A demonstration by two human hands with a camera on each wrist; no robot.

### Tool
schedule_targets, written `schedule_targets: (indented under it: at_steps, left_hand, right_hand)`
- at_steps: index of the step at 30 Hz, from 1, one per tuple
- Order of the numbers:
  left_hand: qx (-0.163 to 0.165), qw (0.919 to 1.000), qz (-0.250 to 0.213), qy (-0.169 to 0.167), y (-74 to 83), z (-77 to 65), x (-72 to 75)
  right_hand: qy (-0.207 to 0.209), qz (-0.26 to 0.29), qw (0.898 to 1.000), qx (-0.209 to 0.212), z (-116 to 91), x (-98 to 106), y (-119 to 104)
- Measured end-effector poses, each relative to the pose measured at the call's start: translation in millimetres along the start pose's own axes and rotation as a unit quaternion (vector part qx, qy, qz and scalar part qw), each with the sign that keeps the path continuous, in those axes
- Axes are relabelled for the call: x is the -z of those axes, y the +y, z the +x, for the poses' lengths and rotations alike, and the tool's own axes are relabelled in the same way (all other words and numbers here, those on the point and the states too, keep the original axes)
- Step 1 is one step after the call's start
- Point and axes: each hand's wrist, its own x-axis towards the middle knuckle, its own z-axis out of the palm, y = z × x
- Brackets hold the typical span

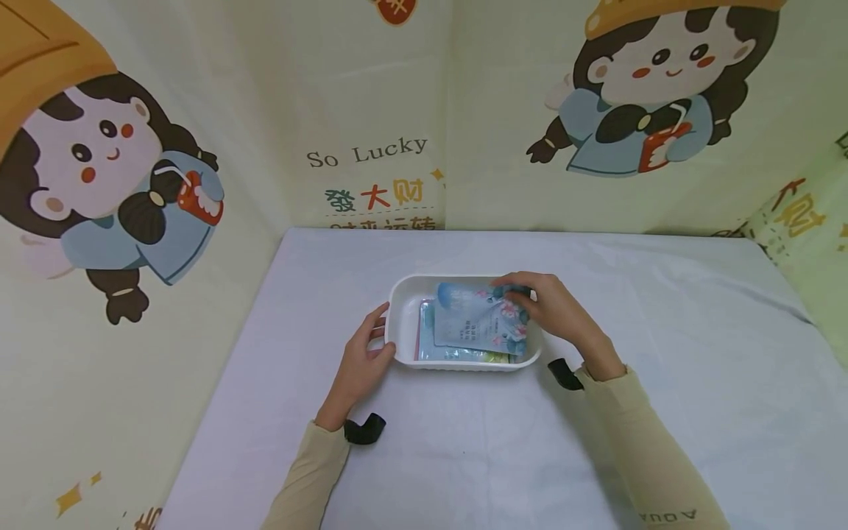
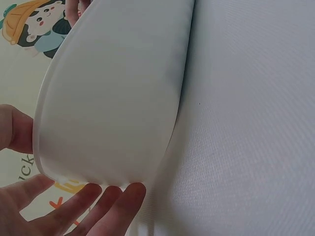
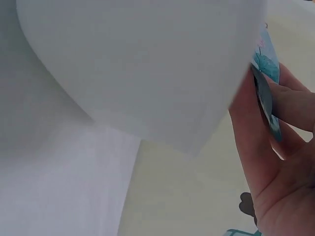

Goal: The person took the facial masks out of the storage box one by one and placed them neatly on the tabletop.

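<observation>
A white plastic tray with rounded corners sits on the table. In the head view my left hand holds its left end, and in the left wrist view the thumb is at the rim while the fingertips press the outer wall. A light-blue packet with pink flowers lies slanted over the other packets in the tray. Its upper right corner is pinched by my right hand, also seen in the right wrist view with the packet's edge between thumb and fingers. Beneath it, another light-blue packet shows partly.
A white cloth covers the table. Cream hangings printed with cartoon figures and lettering stand behind and at the sides. Black wrist-worn pieces jut out near both cuffs.
</observation>
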Motion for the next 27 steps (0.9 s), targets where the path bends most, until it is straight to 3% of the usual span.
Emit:
schedule_targets:
  at_steps: [7, 27]
  left_hand:
    - [0.006, 1.0, 0.007, 0.002, 1.0, -0.9, 0.7]
    - [0.007, 0.9999, -0.005, 0.007, -3.6, -2.6, 1.6]
  right_hand:
    - [0.006, -0.006, 1.0, -0.018, -2.1, 11.7, 1.2]
    - [0.062, -0.04, 0.997, -0.013, -17.7, 42.9, 8.9]
